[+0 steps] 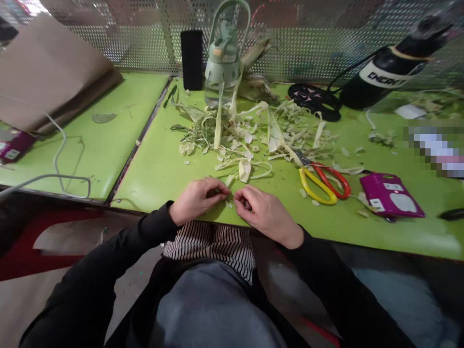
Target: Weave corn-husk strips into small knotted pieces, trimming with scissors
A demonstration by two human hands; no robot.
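My left hand (197,199) and my right hand (261,209) rest close together at the near edge of the green table (159,169). Both have their fingers curled and pinched toward each other over a small pale scrap (229,202), too small to name. Just beyond them lies a pile of pale green leaf strips and cuttings (246,135). Scissors with one yellow and one red handle (322,182) lie to the right of my right hand, untouched.
A pale green water bottle (223,63) and a black upright box (192,59) stand at the back by the perforated metal wall. A black bottle (387,72) lies at the back right. A purple packet (391,195) sits right; brown cardboard (47,72) and a grey cable (61,159) left.
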